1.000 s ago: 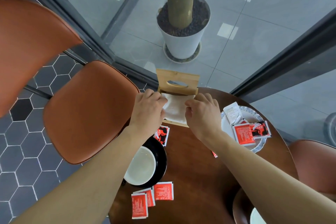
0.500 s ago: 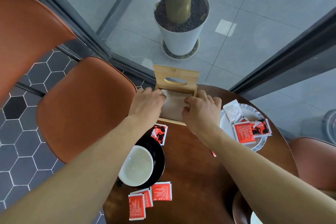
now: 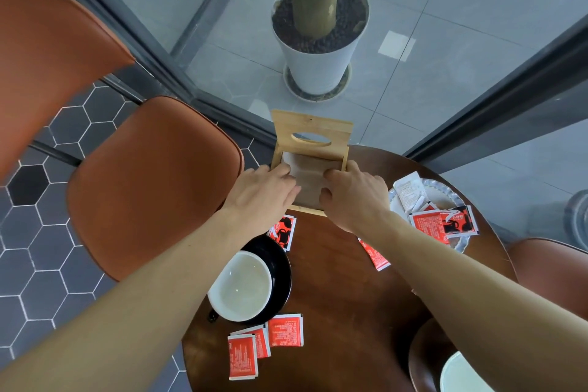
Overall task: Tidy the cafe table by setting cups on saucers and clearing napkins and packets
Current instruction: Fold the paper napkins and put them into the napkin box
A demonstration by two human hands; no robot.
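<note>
Both hands flat-fingered on the pale folded napkin (image 3: 307,177) in the open bamboo napkin box (image 3: 310,149) at the far edge of the round dark wood surface (image 3: 334,296): left hand (image 3: 265,192) and right hand (image 3: 353,192) press its two sides, likely seating it level; fingertip contact partly hidden. Nothing gripped. White cup (image 3: 240,285) already on black saucer (image 3: 283,267); red packets (image 3: 265,344) remain loose.

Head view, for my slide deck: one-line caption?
Both hands press a napkin into the wooden holder; red packets remain.
</note>
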